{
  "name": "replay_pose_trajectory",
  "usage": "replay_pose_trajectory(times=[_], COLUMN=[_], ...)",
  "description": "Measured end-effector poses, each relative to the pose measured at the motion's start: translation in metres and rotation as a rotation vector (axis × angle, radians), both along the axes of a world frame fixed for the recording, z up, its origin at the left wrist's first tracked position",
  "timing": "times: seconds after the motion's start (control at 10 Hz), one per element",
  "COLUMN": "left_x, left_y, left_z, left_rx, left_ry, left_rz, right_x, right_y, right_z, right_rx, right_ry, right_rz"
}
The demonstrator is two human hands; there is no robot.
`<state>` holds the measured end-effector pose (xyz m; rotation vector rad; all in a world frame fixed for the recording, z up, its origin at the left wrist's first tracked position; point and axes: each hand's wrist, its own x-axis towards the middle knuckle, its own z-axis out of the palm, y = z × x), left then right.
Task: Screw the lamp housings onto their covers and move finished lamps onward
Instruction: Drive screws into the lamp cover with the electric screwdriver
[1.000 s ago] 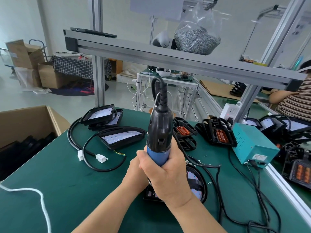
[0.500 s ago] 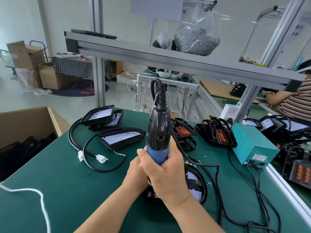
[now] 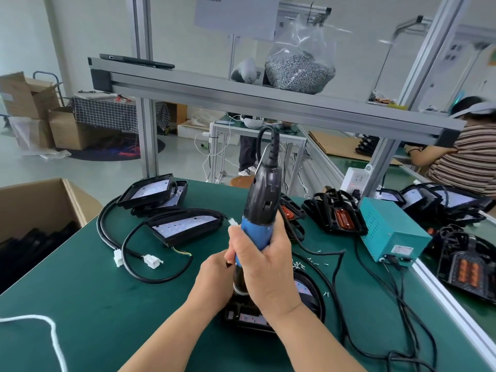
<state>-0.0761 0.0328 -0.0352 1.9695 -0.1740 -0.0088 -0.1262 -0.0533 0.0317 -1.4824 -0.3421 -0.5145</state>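
A black and blue electric screwdriver [image 3: 261, 208] stands upright over a black lamp [image 3: 306, 294] on the green table. My right hand [image 3: 265, 267] grips its blue handle. My left hand [image 3: 213, 280] sits beside the tool's lower end, fingers curled near the bit; what they hold is hidden. The lamp's near half is hidden behind both hands. Loose screws [image 3: 303, 263] lie just past it. Other lamps [image 3: 188, 225] with black cables and white plugs [image 3: 153, 261] lie at the left, more housings [image 3: 338, 214] at the back.
A teal power box [image 3: 393, 233] stands at the right with cables trailing over the table. An open cardboard box [image 3: 40, 202] holds black parts at the left. An aluminium shelf [image 3: 241, 95] carries a bag of screws [image 3: 299, 69]. Another person [image 3: 464, 162] works at the far right.
The screwdriver has tilted a little to the right and my hands have shifted slightly. The lamp stays in place.
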Motion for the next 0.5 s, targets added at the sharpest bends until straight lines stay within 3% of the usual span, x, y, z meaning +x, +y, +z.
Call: replay_pose_trajectory(times=[0.2, 0.5], left_x=[0.011, 0.011], left_y=[0.000, -0.001], left_z=[-0.015, -0.015], left_rx=[0.039, 0.010], left_ry=[-0.024, 0.042], left_rz=[0.029, 0.029], right_x=[0.012, 0.003], right_y=[-0.006, -0.017], right_z=[0.001, 0.005], right_rx=[0.057, 0.020], right_ry=[0.049, -0.059], right_rz=[0.010, 0.028])
